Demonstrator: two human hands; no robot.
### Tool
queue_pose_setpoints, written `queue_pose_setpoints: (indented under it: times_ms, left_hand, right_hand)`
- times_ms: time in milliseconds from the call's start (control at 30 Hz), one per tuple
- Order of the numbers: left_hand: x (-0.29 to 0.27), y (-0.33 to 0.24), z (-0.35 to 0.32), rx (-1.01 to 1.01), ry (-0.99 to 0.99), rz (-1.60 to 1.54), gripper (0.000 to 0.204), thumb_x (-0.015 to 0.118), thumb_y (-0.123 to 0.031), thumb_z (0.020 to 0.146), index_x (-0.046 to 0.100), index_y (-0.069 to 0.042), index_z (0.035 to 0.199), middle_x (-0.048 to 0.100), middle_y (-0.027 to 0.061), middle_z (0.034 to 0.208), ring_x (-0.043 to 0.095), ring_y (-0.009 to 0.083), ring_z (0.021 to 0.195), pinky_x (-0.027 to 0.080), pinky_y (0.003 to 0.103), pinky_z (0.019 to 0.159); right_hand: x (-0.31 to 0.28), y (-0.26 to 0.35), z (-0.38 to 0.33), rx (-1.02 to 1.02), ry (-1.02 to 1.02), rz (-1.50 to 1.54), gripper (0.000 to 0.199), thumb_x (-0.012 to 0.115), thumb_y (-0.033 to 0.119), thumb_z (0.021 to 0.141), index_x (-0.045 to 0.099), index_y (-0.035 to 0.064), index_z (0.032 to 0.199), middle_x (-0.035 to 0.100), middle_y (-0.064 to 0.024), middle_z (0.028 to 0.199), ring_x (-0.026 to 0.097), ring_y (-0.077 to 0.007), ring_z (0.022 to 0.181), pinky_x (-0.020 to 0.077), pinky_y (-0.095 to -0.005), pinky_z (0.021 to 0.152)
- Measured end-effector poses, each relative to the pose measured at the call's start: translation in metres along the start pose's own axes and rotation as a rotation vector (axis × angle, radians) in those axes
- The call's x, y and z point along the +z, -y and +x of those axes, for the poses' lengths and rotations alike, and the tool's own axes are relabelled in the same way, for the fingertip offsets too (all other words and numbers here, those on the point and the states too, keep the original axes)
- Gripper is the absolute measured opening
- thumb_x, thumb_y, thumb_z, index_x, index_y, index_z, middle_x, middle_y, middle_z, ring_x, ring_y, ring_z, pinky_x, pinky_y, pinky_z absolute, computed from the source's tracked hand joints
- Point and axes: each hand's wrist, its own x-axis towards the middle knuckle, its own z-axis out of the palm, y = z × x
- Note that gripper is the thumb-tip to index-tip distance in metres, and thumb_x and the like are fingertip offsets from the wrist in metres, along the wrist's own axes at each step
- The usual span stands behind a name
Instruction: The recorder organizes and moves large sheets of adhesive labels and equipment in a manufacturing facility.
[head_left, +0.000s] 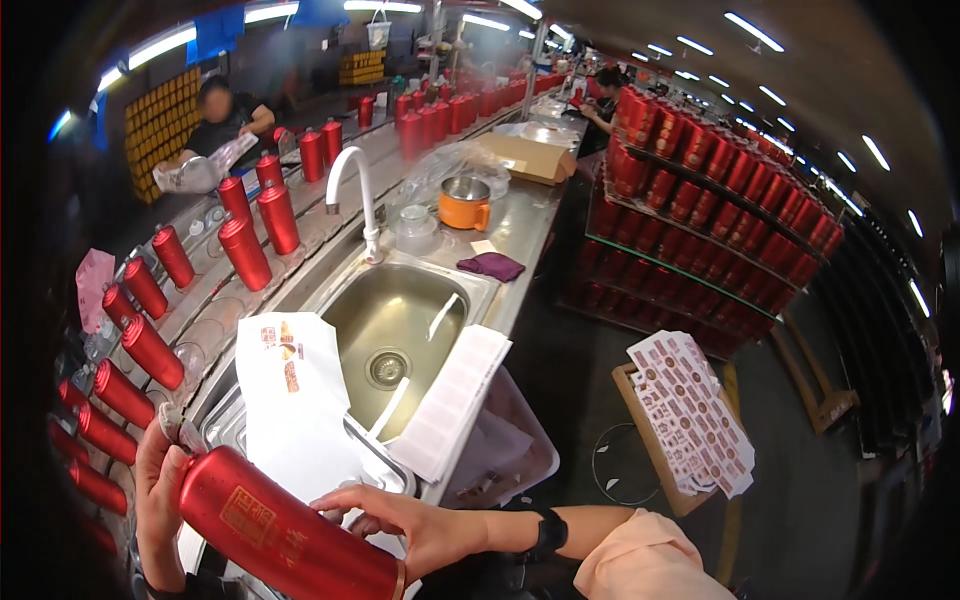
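A red bottle (285,525) slants between the hands, long axis from upper left to lower right. The left hand (160,490) clasps its upper end; the right hand (415,525), half-curled, lies along its far side, grip unclear.

Seven o'clock: glossy red cylindrical bottle with gold print (265,525), left hand (158,490) at one end, right hand (425,530) against its side toward the other. Nine: row of matt-red bottles (150,352). Twelve: round orange handled pot (462,213). Two: dark-framed rack (690,267), red bottles tiered.
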Motion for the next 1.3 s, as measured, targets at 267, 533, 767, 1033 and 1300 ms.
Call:
queue_pose_setpoints:
  times_ms: [267,533,767,1033,1300]
  left_hand:
    - [0.002,-0.002,0.099,-0.199,-0.121,-0.096,0.013,0.056,-0.016,0.087,0.053,-0.003,0.088,0.054,-0.0022,0.072,0.047,0.0024,0.061,0.038,0.018,0.055]
    - [0.029,-0.066,0.120,-0.133,-0.121,-0.115,0.027,0.064,-0.019,0.083,0.054,-0.002,0.102,0.055,-0.0027,0.078,0.048,0.0026,0.063,0.038,0.017,0.056]
    - [0.129,-0.224,0.131,0.006,0.213,0.547,0.021,0.063,-0.018,0.086,0.059,0.001,0.094,0.062,0.0111,0.080,0.057,0.0201,0.065,0.045,0.031,0.056]
    - [0.314,-0.342,0.141,0.466,0.237,0.751,0.023,0.068,-0.013,0.070,0.047,-0.001,0.068,0.053,0.0164,0.051,0.057,0.0360,0.049,0.044,0.039,0.046]
    - [0.534,-0.448,0.119,0.585,0.337,0.576,0.025,0.065,-0.018,0.077,0.047,-0.001,0.071,0.055,0.0176,0.057,0.057,0.0366,0.053,0.043,0.041,0.048]
  right_hand:
    - [-0.064,-0.014,0.070,0.144,0.024,0.464,0.081,0.077,0.011,0.074,0.026,0.0068,0.138,0.044,-0.0132,0.131,0.057,-0.0224,0.107,0.0542,-0.0373,0.080]
    - [-0.078,0.033,0.058,0.384,-0.120,0.450,0.087,0.077,0.013,0.072,0.025,0.0091,0.141,0.044,-0.0070,0.121,0.054,-0.0126,0.099,0.0451,-0.0274,0.091]
    - [-0.090,0.134,-0.074,0.729,-0.474,-0.473,0.061,0.069,0.020,0.081,0.040,0.0138,0.135,0.056,-0.0071,0.100,0.062,-0.0110,0.078,0.0481,-0.0239,0.069]
    - [-0.067,0.346,-0.315,0.507,-1.267,-0.466,0.042,0.069,0.019,0.080,0.054,0.0048,0.117,0.064,-0.0050,0.082,0.062,-0.0110,0.071,0.0491,-0.0240,0.067]
    - [0.061,0.474,-0.546,0.363,-1.996,-0.139,0.026,0.062,0.008,0.084,0.055,0.0004,0.108,0.063,-0.0082,0.079,0.066,-0.0174,0.067,0.0500,-0.0240,0.058]
